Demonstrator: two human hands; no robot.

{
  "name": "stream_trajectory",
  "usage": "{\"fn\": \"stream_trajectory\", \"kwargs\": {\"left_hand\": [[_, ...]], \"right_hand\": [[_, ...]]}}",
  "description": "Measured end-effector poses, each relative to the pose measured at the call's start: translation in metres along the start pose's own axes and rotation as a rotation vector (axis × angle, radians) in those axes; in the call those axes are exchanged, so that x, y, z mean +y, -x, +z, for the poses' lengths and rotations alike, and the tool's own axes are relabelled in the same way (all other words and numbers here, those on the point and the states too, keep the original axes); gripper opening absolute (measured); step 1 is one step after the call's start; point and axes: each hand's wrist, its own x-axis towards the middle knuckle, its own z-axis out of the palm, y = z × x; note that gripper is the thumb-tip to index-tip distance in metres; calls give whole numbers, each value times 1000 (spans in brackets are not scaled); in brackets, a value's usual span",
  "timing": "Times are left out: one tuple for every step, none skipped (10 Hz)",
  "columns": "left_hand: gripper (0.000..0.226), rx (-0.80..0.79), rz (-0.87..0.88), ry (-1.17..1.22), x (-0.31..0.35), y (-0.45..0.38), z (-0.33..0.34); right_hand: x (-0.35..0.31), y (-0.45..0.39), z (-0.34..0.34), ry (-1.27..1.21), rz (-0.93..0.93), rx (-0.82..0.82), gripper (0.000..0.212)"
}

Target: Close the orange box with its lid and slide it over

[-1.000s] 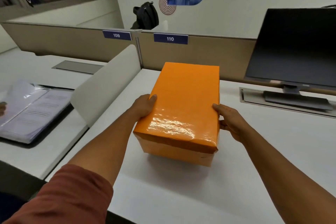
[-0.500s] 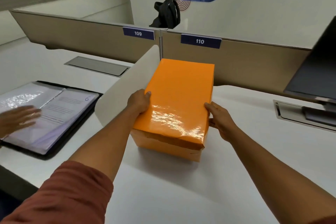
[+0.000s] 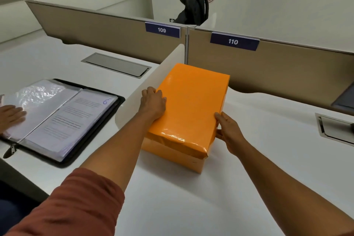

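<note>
The orange box stands on the white desk, with its glossy orange lid seated over the top. The box's left side lies against the low white divider. My left hand presses on the lid's left edge, squeezed between box and divider. My right hand grips the lid's right side near the front corner, thumb on top. Both hands hold the box.
An open black folder of papers lies on the neighbouring desk, another person's hand on it. Beige partitions labelled 109 and 110 close the back. A cable hatch sits at the right; a black backpack hangs behind.
The box has slid left across the desk until it rests against the white divider. Both hands travelled with it, and the view turned left, so the monitor has left the frame.
</note>
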Motion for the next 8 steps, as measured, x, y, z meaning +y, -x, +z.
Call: {"fn": "stream_trajectory", "kwargs": {"left_hand": [[31,108,29,-107,4,2,1],[28,119,7,-98,10,10,3],[35,65,27,-112,13,15,-1],[43,-21,36,-124,15,22,-7],[54,-113,2,-145,19,33,-11],[64,-145,-78,-96,23,45,-13],[64,-127,-67,-64,33,60,-12],[67,-122,-51,-52,50,70,-5]], "right_hand": [[-1,-1,5,13,-7,-30,62],[0,-1,9,26,-14,-45,65],[-4,-2,11,70,3,-51,68],[-11,0,14,147,15,-45,70],[-21,5,17,305,-6,-17,74],[-27,10,12,449,-28,7,80],[-25,18,-4,604,-60,68,83],[-17,26,-23,790,-132,134,82]]}}
